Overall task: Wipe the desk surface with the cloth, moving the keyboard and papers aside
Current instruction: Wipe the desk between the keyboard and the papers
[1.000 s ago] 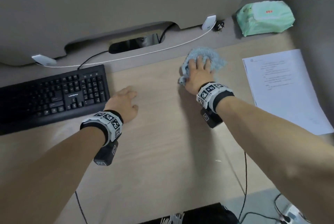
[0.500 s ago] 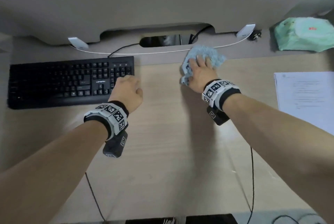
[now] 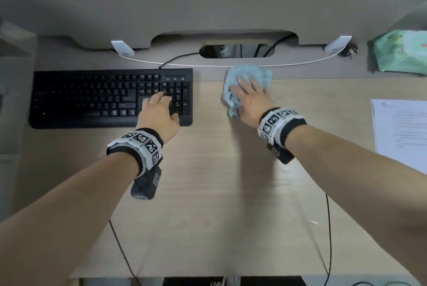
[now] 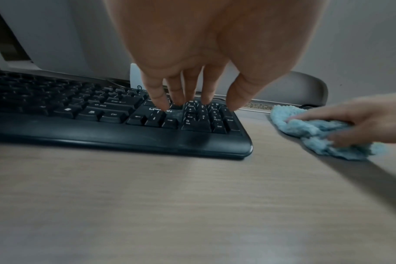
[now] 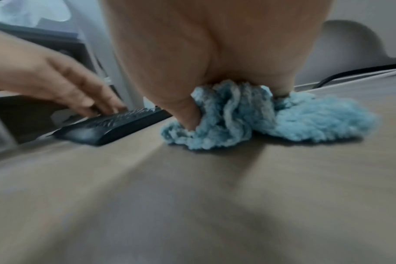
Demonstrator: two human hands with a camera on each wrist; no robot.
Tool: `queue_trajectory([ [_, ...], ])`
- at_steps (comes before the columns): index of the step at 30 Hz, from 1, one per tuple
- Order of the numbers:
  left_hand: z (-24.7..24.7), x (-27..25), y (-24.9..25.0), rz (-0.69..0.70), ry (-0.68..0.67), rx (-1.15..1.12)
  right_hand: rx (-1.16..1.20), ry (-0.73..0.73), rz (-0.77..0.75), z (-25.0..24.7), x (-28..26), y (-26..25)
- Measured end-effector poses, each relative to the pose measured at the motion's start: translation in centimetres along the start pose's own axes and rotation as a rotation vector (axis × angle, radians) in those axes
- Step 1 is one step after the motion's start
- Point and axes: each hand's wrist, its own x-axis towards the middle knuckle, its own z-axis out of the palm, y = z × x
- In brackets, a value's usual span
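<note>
A black keyboard point(image 3: 92, 98) lies at the back left of the wooden desk point(image 3: 208, 193). My left hand point(image 3: 161, 100) is over its right end, fingers straight and pointing down onto the number keys point(image 4: 199, 114). To the right, a crumpled light-blue cloth point(image 3: 249, 75) sits on the desk near the back edge. My right hand point(image 3: 249, 94) presses on it, with the thumb point(image 5: 188, 114) dug into its folds and the cloth point(image 5: 305, 123) bunched under the palm. A printed paper point(image 3: 402, 128) lies at the far right.
A green wipes pack point(image 3: 402, 52) sits at the back right corner. A white cable point(image 3: 208, 65) runs along the back strip, past a cable hole point(image 3: 231, 51). The grey partition rises right behind. Black cables point(image 3: 329, 228) hang at the front edge.
My left hand has moved from the bare desk onto the keyboard's right end. The right hand and cloth have slid a little to the left along the back. The head view swung left.
</note>
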Motion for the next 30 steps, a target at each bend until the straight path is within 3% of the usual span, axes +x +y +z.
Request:
queue_trajectory([
  [2, 0.2, 0.0, -0.2, 0.003, 0.007, 0.006, 0.011, 0.013, 0.016, -0.4, 1.4, -2.5],
  [5, 0.2, 0.1, 0.1, 0.018, 0.006, 0.007, -0.013, 0.001, -0.177, 1.6, 0.6, -5.8],
  [8, 0.1, 0.2, 1.0, 0.047, -0.009, 0.004, -0.044, -0.03, -0.264, 3.4, -2.1, -4.5],
  [10, 0.0, 0.5, 2.0, 0.08, -0.014, -0.009, -0.007, 0.022, -0.137, 3.5, -3.8, -1.0],
  [15, 0.5, 1.3, 5.2, 0.158, -0.021, -0.016, 0.193, 0.186, 0.433, 1.9, -6.0, 10.4],
  [18, 1.0, 1.6, 6.9, 0.184, -0.036, -0.009, 0.185, 0.138, 0.568, 0.0, -4.2, 11.8],
  [20, 1.5, 1.7, 8.0, 0.193, -0.046, 0.001, 0.125, 0.091, 0.435, -0.7, -2.3, 9.7],
  [23, 2.3, 2.0, 9.2, 0.194, -0.061, 0.034, 0.047, 0.053, 0.055, -0.2, -0.5, 4.7],
  [25, 2.6, 2.3, 9.9, 0.182, -0.079, 0.051, 0.045, 0.016, -0.071, 0.5, -0.7, 3.7],
  [27, 2.8, 2.7, 10.8, 0.159, -0.094, 0.061, 0.068, 0.053, -0.053, 0.7, -1.7, 6.0],
  [30, 3.2, 3.5, 11.7, 0.152, -0.095, 0.071, 0.115, 0.133, 0.148, 0.8, -3.7, 12.6],
])
